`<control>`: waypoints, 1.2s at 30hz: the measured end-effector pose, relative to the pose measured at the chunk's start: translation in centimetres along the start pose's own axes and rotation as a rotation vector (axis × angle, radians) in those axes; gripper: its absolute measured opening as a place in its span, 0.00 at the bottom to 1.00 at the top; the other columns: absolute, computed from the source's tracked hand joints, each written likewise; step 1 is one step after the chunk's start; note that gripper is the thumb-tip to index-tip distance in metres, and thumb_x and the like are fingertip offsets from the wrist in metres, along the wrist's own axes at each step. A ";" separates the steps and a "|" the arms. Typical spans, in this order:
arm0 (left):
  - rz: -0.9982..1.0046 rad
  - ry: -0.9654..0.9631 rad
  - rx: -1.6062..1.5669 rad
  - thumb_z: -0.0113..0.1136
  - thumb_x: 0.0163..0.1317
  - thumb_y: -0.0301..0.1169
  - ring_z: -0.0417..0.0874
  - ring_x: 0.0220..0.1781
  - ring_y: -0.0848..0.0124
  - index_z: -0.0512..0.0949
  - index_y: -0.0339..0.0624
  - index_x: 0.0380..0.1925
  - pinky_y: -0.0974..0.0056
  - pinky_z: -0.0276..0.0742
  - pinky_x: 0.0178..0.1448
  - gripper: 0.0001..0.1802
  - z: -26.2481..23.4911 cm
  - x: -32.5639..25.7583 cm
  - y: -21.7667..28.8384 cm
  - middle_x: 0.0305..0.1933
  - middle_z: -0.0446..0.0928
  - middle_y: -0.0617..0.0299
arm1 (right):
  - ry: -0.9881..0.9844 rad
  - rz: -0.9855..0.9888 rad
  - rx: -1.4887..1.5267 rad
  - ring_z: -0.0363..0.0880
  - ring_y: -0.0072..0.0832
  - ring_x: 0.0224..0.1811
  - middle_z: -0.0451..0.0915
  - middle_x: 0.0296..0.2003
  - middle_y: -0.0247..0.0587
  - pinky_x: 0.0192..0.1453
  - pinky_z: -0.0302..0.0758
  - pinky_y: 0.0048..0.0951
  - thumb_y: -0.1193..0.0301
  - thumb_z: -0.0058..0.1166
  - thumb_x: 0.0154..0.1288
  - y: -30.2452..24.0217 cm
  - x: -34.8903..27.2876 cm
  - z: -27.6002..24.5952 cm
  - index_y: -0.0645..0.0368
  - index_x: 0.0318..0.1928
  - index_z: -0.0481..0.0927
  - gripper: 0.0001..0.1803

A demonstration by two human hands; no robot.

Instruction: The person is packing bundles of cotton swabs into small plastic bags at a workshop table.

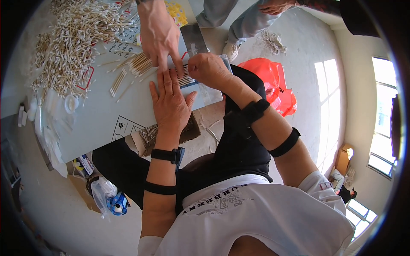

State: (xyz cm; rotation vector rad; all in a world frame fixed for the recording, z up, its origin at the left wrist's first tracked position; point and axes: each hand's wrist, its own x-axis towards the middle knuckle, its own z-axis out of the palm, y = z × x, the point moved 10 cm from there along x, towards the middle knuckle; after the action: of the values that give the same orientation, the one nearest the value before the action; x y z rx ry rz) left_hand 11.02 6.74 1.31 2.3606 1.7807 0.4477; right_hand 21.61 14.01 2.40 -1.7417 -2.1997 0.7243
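My left hand [171, 104] lies with its fingers stretched out, the fingertips at a row of cotton swabs [184, 80] laid side by side near the table's edge. At the right end of that row is my right hand [209, 70], its fingers curled closed; what they hold, if anything, is hidden. Another person's hand [161, 40] reaches in from the far side, its fingers pointing down onto the same swabs and close to my left fingertips. Just left of these hands are a loose bundle of swabs [140, 65] and a smaller group of swabs [117, 83].
A large heap of cotton swabs [81, 38] covers the far left of the grey table [96, 128]. Below the table edge sits an open cardboard box [191, 130] with swabs inside. A red plastic bag [273, 85] lies on the floor at right. Someone's legs [245, 23] are beyond the table.
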 end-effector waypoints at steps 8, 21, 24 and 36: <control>0.001 -0.011 -0.014 0.57 0.62 0.53 0.50 0.79 0.57 0.54 0.33 0.72 0.45 0.45 0.78 0.47 -0.2 0.1 0.2 0.76 0.53 0.49 | -0.097 0.117 -0.010 0.82 0.45 0.34 0.82 0.26 0.45 0.37 0.77 0.42 0.69 0.58 0.50 1.3 1.0 1.0 0.56 0.27 0.83 0.05; 0.013 0.002 0.023 0.56 0.63 0.53 0.49 0.80 0.56 0.54 0.33 0.71 0.45 0.43 0.78 0.46 0.1 -0.1 0.1 0.77 0.52 0.48 | -0.026 -0.067 0.208 0.80 0.39 0.29 0.79 0.24 0.43 0.35 0.75 0.37 0.74 0.61 0.49 0.6 0.3 0.6 0.60 0.30 0.82 0.05; 0.016 -0.002 0.016 0.56 0.63 0.53 0.50 0.79 0.56 0.54 0.33 0.71 0.45 0.43 0.78 0.46 0.0 0.0 0.3 0.77 0.52 0.48 | -0.030 -0.010 0.133 0.80 0.39 0.28 0.80 0.23 0.43 0.35 0.76 0.36 0.74 0.61 0.49 0.9 0.8 0.9 0.59 0.29 0.82 0.05; 0.009 0.004 -0.016 0.57 0.63 0.54 0.49 0.80 0.57 0.54 0.35 0.72 0.44 0.43 0.78 0.47 0.1 -0.2 0.0 0.77 0.52 0.48 | 0.106 -0.372 -0.064 0.79 0.42 0.43 0.77 0.38 0.45 0.47 0.78 0.38 0.70 0.66 0.50 -4.4 -1.8 1.1 0.61 0.50 0.79 0.24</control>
State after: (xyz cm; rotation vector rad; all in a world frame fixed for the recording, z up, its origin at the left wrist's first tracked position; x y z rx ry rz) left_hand 11.00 6.54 1.17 2.3601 1.7620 0.4670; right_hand 17.86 11.35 3.91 -1.3039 -2.3964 0.4660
